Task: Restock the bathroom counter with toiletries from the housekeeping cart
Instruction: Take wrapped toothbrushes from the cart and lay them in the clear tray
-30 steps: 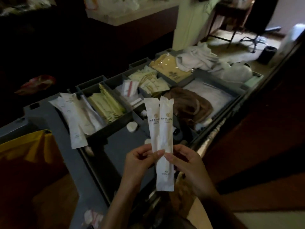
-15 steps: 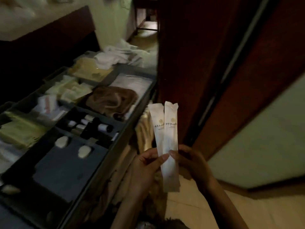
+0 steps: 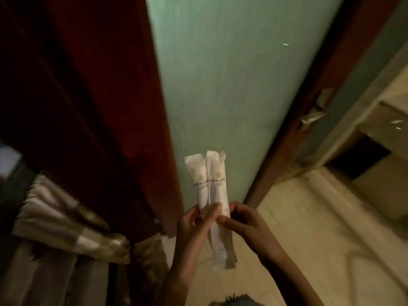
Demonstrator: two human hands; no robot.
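Two long white toiletry packets with gold logos stand upright side by side in front of me. My left hand pinches them from the left at mid-length, its fingers lying across their front. From the right, my right hand pinches the same packets with thumb and fingertips. The packets' lower ends hang below both hands. The cart's top is out of view.
A frosted green glass door with a dark red wooden frame rises straight ahead. Its metal handle sticks out on the right. Pale tiled floor leads right toward a bathroom opening. Folded striped cloth hangs at lower left.
My view has swung right, away from the cart trays to the glass door and bathroom floor. Both hands still hold the two packets the same way.
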